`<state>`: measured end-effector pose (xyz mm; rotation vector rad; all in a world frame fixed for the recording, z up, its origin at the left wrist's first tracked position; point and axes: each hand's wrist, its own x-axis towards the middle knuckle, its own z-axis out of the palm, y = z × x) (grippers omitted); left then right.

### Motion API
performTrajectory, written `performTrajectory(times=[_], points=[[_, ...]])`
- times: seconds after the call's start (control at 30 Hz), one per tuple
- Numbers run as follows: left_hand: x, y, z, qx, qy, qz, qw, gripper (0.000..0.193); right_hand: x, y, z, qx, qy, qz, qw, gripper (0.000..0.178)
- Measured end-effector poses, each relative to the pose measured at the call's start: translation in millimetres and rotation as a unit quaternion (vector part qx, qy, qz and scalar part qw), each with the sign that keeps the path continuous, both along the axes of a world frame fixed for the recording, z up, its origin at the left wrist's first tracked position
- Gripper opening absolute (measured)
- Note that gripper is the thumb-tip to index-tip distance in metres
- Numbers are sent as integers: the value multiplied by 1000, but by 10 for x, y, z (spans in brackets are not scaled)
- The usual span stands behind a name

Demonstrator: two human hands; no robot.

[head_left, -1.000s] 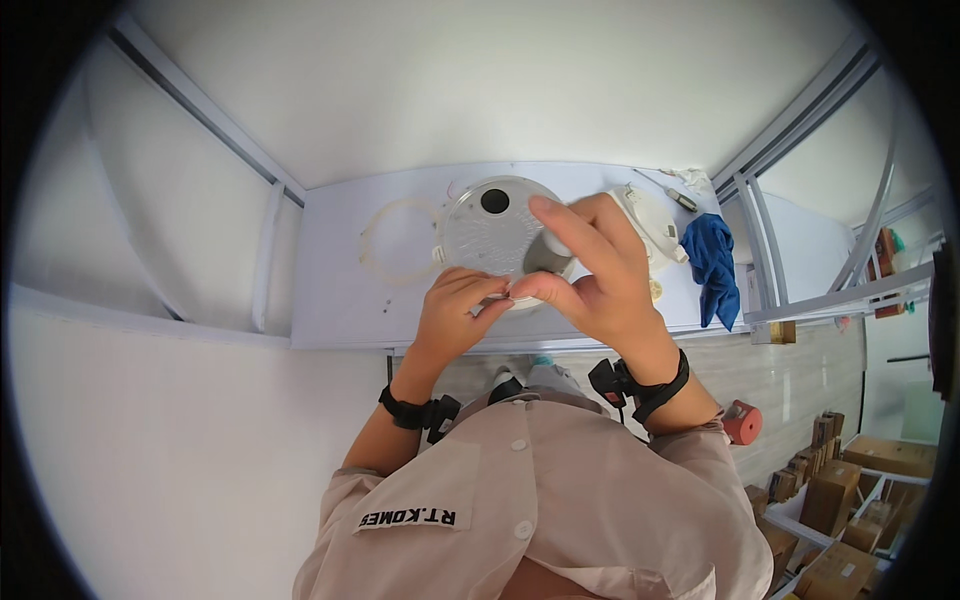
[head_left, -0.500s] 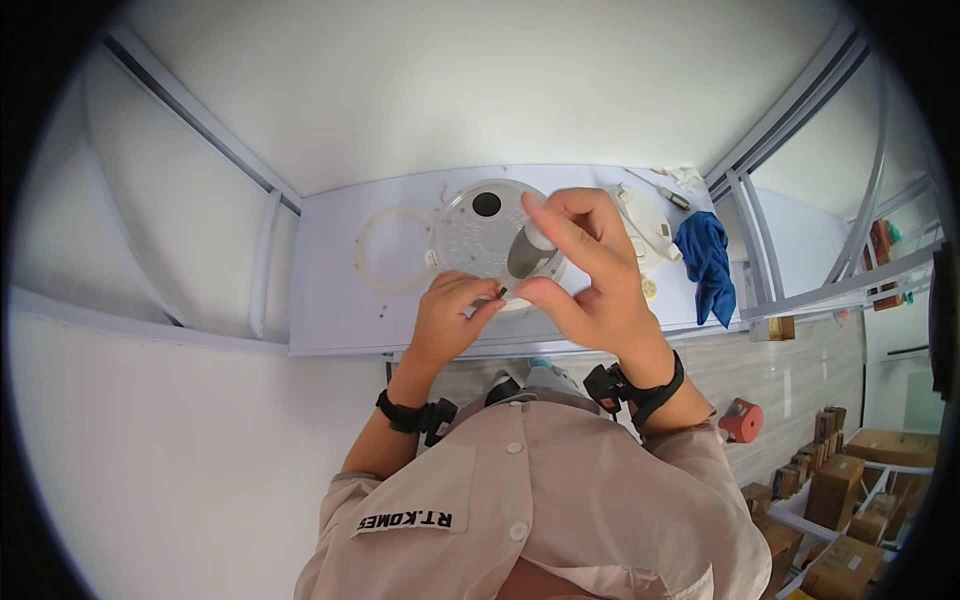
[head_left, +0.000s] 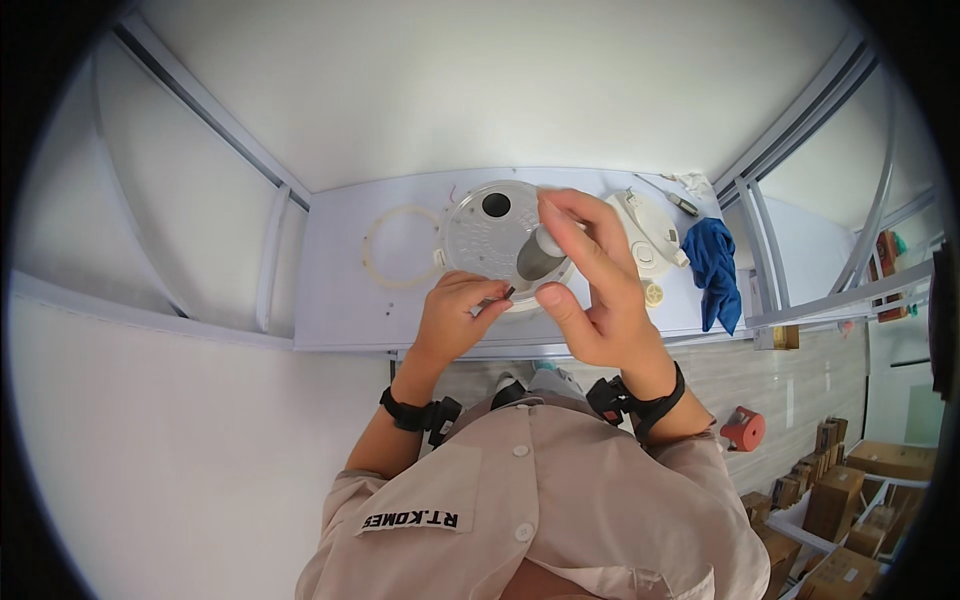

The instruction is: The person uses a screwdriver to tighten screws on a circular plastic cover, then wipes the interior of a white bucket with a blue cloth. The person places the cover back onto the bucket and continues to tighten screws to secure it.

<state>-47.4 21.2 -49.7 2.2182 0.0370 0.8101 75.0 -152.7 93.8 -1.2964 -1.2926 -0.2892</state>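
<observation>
A round silver metal disc (head_left: pixel 478 240) lies on the white table below my hands. It has a black round spot near its far edge and a grey oval area on its right. My left hand (head_left: pixel 458 310) is closed over its near edge, a small dark stub (head_left: pixel 511 293) pinched between thumb and fingertips. Above the disc's right side my right hand (head_left: pixel 603 285) is open, thumb and index finger apart. A white rounded piece (head_left: pixel 547 241) shows beneath the right index finger; whether the finger touches it I cannot tell.
Left of the disc lies a thin cream ring (head_left: pixel 371 250). To the right are a white plastic housing (head_left: pixel 648 235), a small yellowish round part (head_left: pixel 653 293), a screwdriver (head_left: pixel 682 203) and a crumpled blue cloth (head_left: pixel 711 270). Cardboard boxes (head_left: pixel 834 500) and a red stool (head_left: pixel 743 428) stand lower right.
My right thumb and index finger have spread apart a little. My left hand keeps its pinch, with the dark stub now showing more. The whole view has shifted slightly.
</observation>
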Motion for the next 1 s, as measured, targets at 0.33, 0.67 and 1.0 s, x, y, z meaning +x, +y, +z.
performTrajectory(times=[0.33, 0.67, 1.0], points=[[16, 1, -23, -8, 3, -8, 1000, 21, 83, -86, -130, -79, -48, -102, 990, 51], [17, -3, 8, -2, -2, -13, 1000, 19, 99, -73, -184, -56, -26, -59, 996, 50], [4, 22, -6, 4, 10, -14, 1000, 22, 85, -95, -63, -73, 4, 42, 996, 53]])
